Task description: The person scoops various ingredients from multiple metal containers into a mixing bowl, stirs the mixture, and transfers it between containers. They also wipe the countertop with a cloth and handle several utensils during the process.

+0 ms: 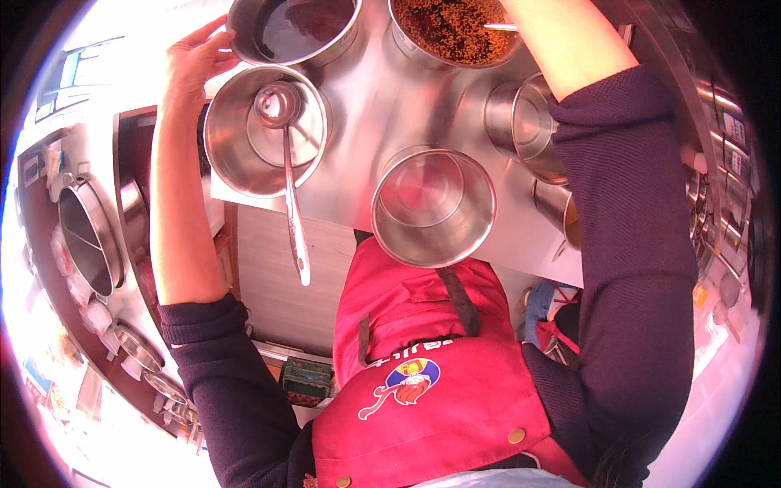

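At the upper left, my left hand (204, 55) touches the rim of a metal pot of dark liquid (299, 27) with its fingers spread. Just below stands a steel pot (226, 152) with a metal ladle (293, 201) resting in it, its handle over the rim. My right hand is beyond the top edge; the forearm reaches over a metal pot (427, 58) holding dark red liquid with orange-brown bits or seeds. Part of a pale handle (500, 27) shows there beside the forearm. An empty steel pot (434, 238) stands at the table's near edge.
Two more steel pots (506, 119) stand on the steel table (360, 140) at right, partly behind my right sleeve; the lower one (552, 204) holds something yellowish. Large metal pans (91, 238) line a counter at far left. A green crate (305, 378) sits low beneath the table.
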{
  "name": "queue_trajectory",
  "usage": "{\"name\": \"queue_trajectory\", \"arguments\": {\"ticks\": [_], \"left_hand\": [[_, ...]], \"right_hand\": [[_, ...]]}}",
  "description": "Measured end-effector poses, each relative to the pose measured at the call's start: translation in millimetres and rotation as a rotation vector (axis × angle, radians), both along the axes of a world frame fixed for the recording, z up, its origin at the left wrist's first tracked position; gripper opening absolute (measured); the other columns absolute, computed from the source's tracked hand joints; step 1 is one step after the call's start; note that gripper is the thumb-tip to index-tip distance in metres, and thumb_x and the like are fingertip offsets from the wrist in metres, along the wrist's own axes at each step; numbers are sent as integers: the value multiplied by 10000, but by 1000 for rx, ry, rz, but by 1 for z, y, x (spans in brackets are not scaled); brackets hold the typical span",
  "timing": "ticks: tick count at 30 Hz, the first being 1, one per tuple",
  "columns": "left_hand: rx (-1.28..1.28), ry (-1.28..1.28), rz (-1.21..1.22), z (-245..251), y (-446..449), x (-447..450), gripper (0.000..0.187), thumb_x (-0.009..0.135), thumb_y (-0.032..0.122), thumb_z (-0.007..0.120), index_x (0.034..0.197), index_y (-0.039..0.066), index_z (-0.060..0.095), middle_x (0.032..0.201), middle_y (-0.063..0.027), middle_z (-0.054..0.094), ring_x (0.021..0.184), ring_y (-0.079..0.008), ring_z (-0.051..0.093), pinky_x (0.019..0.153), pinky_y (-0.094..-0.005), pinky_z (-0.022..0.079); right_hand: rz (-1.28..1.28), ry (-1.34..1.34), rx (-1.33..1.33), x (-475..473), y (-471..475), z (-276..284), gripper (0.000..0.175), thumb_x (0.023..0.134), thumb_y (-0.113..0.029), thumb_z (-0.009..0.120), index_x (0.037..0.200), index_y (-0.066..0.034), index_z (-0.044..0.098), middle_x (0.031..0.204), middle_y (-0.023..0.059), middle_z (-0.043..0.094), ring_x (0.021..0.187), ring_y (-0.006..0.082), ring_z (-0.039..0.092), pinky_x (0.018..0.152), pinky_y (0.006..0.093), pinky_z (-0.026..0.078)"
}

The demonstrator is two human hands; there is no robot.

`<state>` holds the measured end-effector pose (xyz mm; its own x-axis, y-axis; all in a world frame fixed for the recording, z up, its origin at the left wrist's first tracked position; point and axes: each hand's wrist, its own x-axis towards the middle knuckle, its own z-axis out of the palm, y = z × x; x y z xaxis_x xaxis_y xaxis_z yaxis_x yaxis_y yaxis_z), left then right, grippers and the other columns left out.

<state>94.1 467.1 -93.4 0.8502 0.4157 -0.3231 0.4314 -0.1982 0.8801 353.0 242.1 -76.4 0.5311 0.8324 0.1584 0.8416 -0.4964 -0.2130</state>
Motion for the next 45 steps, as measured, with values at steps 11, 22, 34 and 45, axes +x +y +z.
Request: {"name": "queue_trajectory", "arguments": {"ticks": [11,22,34,45], "left_hand": [[72,-143,-301,24,3,56,338,872,116,619,1184,-13,632,923,-111,700,743,-164,668,662,-246,541],[127,-252,-379,33,-16,81,333,860,107,576,1149,-46,638,814,-98,694,688,-149,663,627,-241,545],[-39,-379,-343,3,3,87,369,897,196,573,1119,-94,624,853,-146,689,718,-205,686,653,-292,577],[64,-376,-337,6,0,87,289,915,188,591,1046,-54,680,775,-97,682,670,-149,653,592,-259,544]], "right_hand": [[-166,-173,-49,9,-4,-13,112,652,-192,731,734,-117,739,775,157,689,800,324,661,784,504,491],[-218,24,38,5,-17,1,78,707,-122,718,763,-71,734,828,174,694,805,310,669,704,446,519],[-191,-102,147,2,-15,6,107,722,-112,648,764,-43,717,835,202,678,792,346,662,690,454,520],[-178,-82,93,22,-5,-17,118,738,-103,613,685,-41,698,759,200,670,735,344,659,660,443,519]]}}
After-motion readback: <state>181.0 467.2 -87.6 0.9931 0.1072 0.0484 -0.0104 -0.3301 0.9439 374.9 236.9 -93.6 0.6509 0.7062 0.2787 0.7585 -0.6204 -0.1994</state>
